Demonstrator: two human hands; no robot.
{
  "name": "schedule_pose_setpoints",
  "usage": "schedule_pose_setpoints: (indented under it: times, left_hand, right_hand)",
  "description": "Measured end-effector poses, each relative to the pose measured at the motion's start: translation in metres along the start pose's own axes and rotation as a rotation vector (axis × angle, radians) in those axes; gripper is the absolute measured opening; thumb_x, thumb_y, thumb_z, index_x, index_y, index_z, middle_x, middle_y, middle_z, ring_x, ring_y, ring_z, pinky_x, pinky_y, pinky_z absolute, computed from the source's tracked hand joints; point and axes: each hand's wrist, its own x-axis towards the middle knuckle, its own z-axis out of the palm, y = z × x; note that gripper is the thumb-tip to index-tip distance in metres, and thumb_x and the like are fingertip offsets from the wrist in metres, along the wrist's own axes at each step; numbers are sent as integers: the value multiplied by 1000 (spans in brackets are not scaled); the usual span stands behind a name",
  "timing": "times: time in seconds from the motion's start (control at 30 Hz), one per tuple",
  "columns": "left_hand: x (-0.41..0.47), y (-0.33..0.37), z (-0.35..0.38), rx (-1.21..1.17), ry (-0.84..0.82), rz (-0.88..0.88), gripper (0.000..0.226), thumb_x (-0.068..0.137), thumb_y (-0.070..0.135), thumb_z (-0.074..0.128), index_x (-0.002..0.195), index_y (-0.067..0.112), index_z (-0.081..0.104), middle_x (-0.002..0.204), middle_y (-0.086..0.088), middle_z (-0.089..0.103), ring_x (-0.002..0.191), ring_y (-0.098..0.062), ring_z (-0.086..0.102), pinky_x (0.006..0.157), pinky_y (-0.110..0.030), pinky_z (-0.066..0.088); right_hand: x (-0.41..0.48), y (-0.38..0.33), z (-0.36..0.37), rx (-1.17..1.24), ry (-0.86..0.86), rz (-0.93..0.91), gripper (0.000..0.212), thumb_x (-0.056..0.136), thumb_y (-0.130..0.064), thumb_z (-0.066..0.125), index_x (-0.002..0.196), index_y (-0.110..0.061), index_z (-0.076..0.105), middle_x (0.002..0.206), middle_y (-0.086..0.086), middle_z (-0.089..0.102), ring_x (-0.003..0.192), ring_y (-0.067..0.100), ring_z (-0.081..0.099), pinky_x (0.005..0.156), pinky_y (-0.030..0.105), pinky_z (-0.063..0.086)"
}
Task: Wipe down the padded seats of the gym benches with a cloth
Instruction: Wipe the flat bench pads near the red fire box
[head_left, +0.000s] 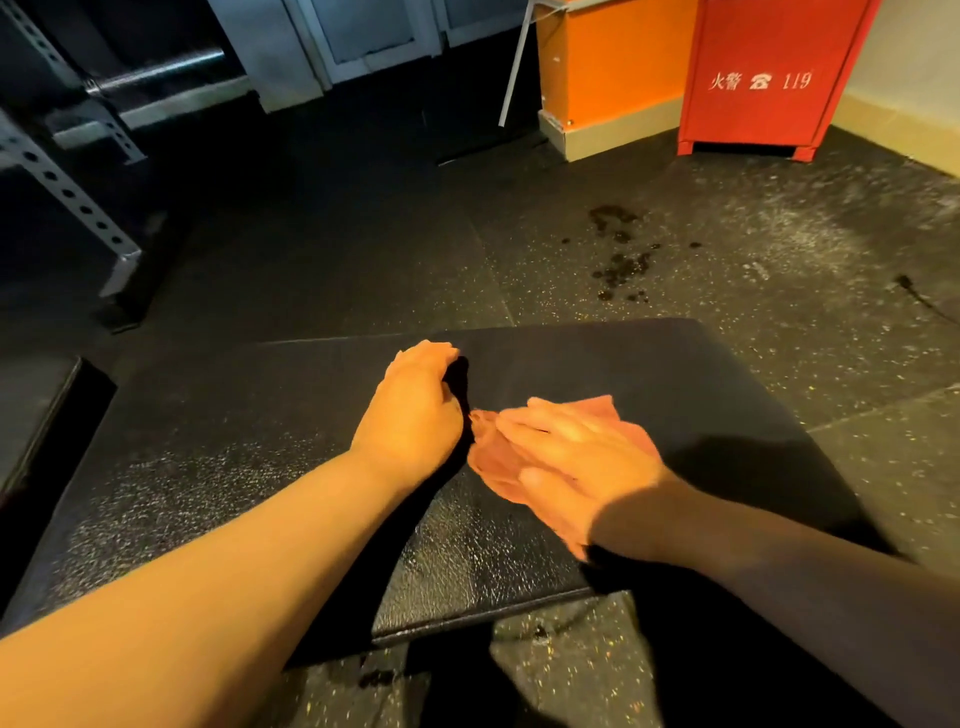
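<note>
A black padded bench seat (260, 457) fills the lower middle of the view. My right hand (561, 467) lies flat with straight fingers on a pinkish cloth (608, 410), pressing it onto the pad right of centre; the hand looks motion-blurred. My left hand (415, 410) rests on the pad just left of the cloth, its fingers curled down toward the surface and holding nothing that I can see. The pad's near part shows a shiny, grainy texture.
A dark speckled rubber floor (779, 270) with wet spots (621, 260) lies beyond the bench. A red fire cabinet (769, 78) and an orange box (608, 67) stand at the back right. A perforated metal rack frame (67, 192) stands at the left. Another pad edge (36, 410) shows far left.
</note>
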Motion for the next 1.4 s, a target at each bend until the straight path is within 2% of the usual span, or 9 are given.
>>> schedule_pose_setpoints:
  times: [0.1, 0.2, 0.33, 0.47, 0.63, 0.87, 1.1, 1.27, 1.4]
  left_hand:
    - [-9, -1, -7, 7, -36, -48, 30, 86, -2, 40, 102, 13, 60, 109, -1, 59, 116, -27, 55, 90, -24, 38]
    - [-26, 0, -17, 139, -100, 2, 43, 96, 4, 43, 137, 6, 56, 150, -8, 44, 143, -25, 35, 114, -27, 26]
    - [-55, -6, -31, 274, -214, 122, 38, 98, 8, 44, 134, 2, 57, 146, -13, 47, 138, -32, 39, 115, -45, 32]
    - [-82, -16, -47, 316, -214, 204, 42, 103, 16, 44, 144, 5, 49, 155, -7, 40, 145, -24, 32, 117, -26, 19]
    - [-113, -40, -72, 410, -195, 252, 46, 104, 22, 42, 149, 11, 44, 158, 0, 36, 148, -17, 28, 114, -18, 12]
    - [-127, -51, -79, 432, -109, 215, 47, 102, 16, 47, 148, 9, 44, 157, -4, 38, 147, -21, 32, 118, -23, 15]
    - [-125, -51, -74, 439, -113, 194, 49, 102, 21, 44, 150, 10, 42, 157, -3, 37, 147, -20, 31, 122, -36, 25]
    - [-124, -51, -74, 453, -107, 208, 50, 98, 21, 40, 144, 2, 48, 152, -12, 44, 142, -29, 39, 118, -41, 32]
    - [-123, -53, -73, 516, -97, 190, 63, 97, 34, 23, 148, 1, 41, 158, -14, 35, 148, -31, 28, 124, -41, 15]
  right_hand:
    - [-11, 44, 1, 29, 91, 230, 34, 96, -48, 37, 127, -51, 49, 132, -13, 51, 125, 21, 53, 108, 48, 43]
    - [6, 34, -14, 56, 236, 639, 32, 96, -52, 39, 127, -55, 43, 126, -4, 44, 118, 21, 46, 103, 46, 40]
    - [-1, -29, -3, -127, 246, 269, 51, 92, -31, 47, 141, -43, 47, 122, -6, 52, 115, 21, 54, 96, 42, 43]
    - [-44, -17, 15, 20, 58, 36, 45, 97, -41, 33, 138, -46, 51, 128, -20, 46, 119, 14, 47, 102, 36, 37]
    - [-16, -13, -8, -106, 89, 368, 47, 101, -29, 38, 147, -38, 43, 148, -10, 44, 135, 23, 46, 106, 47, 44]
    - [-21, -82, 15, 103, -61, -26, 49, 101, -32, 38, 148, -25, 45, 154, -8, 43, 146, 14, 30, 120, 17, 4]
    - [14, -65, -11, -93, 129, 318, 48, 90, -22, 45, 137, -21, 56, 123, 1, 61, 114, 27, 57, 96, 38, 34]
    - [-5, -98, 15, 113, -24, 29, 53, 100, -35, 43, 151, -22, 40, 157, -5, 39, 150, 21, 23, 119, 21, 4]
    - [-2, -48, 14, 49, 23, 18, 49, 98, -39, 35, 140, -17, 49, 141, 3, 57, 135, 26, 48, 117, 45, 30]
